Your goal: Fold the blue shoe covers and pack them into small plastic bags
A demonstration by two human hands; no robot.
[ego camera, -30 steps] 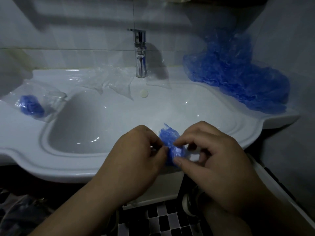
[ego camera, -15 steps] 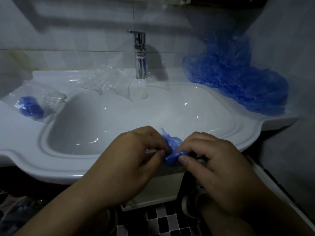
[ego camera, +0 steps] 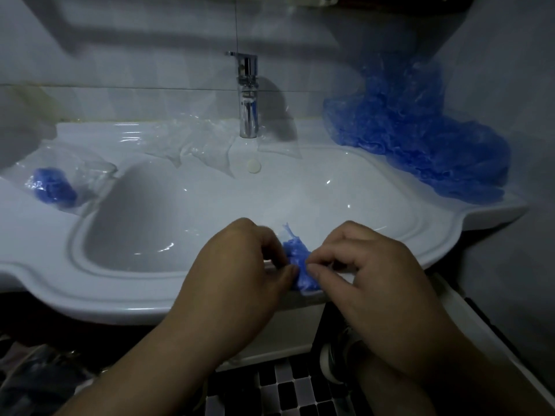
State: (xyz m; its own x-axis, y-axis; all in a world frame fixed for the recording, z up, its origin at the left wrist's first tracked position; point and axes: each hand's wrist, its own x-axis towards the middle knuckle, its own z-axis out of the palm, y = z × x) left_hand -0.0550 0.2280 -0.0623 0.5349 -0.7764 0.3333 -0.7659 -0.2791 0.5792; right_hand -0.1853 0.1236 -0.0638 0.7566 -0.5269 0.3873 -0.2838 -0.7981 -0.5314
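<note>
Both hands on one blue cover (ego camera: 295, 259), bunched into a small wad with a loose tail sticking up at the top. It sits at the front edge of the counter (ego camera: 90, 298), just right of centre, in front of the basin (ego camera: 144, 223).

Left hand (ego camera: 240, 271): fingers curled, thumb tip pressed on the wad's left side, gripping it. Right hand (ego camera: 369, 274): thumb and forefinger pinch the wad's right side, other fingers curled behind. The two thumbs almost meet on the plastic. Slight motion blur on the left fingers.

Containers:
- Packed bag (ego camera: 90, 172), clear, on the counter's left ledge beside the basin. One rolled blue cover inside, at the bag's left end; the rest of the bag is crumpled slack. Can't tell whether its mouth is closed.
- Clear bags (ego camera: 195, 145), flat and wrinkled, spread on the back ledge left of the tap (ego camera: 248, 94), one corner drooping over the basin's back rim. One more sheet just right of the tap. Count not readable; they overlap.
- The cover in hand is not in any bag.

Stock: big loose pile (ego camera: 420, 139) of blue covers on the counter's right rear corner, leaning against the wall.

Below the counter: a checkered floor (ego camera: 285, 388) and a shoe (ego camera: 333, 361) under the right wrist.
</note>
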